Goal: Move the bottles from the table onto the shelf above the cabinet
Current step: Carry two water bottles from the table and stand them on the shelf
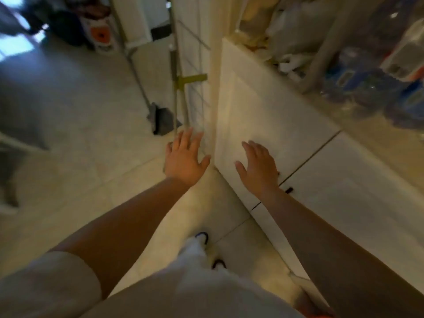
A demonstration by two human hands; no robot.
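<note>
Your white shirt front (183, 292) nearest. Left hand (184, 157), right hand (258, 167): fingers spread, both empty, before white panelled cabinet door (263, 115). Blurred clear plastic bottles with blue labels (376, 72) already on shelf, upper right. Table unseen; remaining count unknown.

Open tiled floor (75, 125) to the left; white cabinet (263, 115) blocking right, cluttered shelf (344, 53) above

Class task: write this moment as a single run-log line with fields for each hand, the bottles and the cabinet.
left hand: open, empty | right hand: open, empty, before cabinet door | bottles: blurred, above cabinet | table: not in view
</note>
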